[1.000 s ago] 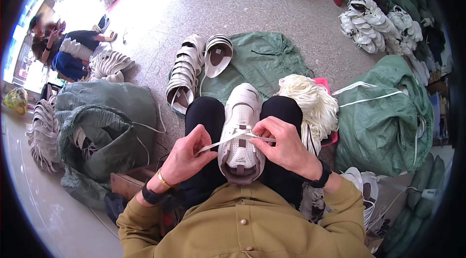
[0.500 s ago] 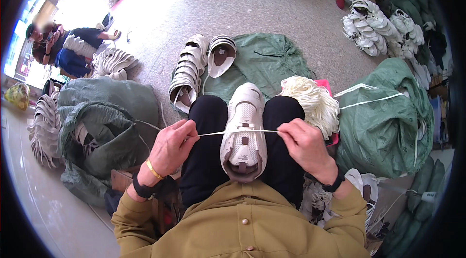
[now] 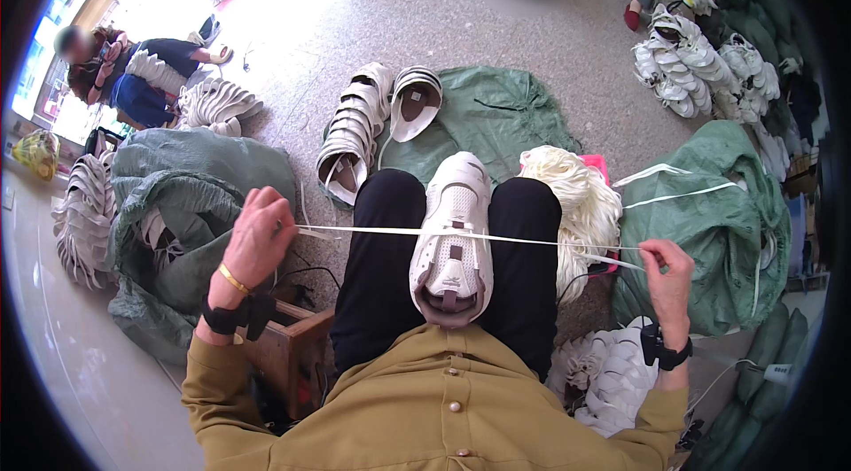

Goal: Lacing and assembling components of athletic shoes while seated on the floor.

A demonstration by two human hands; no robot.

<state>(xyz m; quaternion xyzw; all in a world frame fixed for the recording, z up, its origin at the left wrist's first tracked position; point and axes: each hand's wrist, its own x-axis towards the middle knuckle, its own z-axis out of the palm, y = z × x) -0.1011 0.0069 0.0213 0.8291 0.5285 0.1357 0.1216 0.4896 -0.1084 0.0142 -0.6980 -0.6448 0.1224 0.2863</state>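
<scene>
- Speckled grey floor (image 3: 292,37) spreads around the seated person.
- White mesh sneaker (image 3: 452,236) rests between black-trousered knees.
- Left hand (image 3: 259,236) and right hand (image 3: 667,269), held wide apart, each pinch an end of the flat white lace (image 3: 532,239), taut across the sneaker.
- Cream lace bundle (image 3: 572,196) lies just right.
- Stacked white shoes (image 3: 355,130) sit beyond on green sacks (image 3: 492,112).

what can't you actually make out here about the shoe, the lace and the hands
Head view only:
- Shoe: sole and underside hidden, resting between the knees.
- Lace: its path through the eyelets is too thin to trace.
- Left hand: fingertips curl away, grip hidden.
- Right hand: pinch on the lace too small to tell.
</scene>
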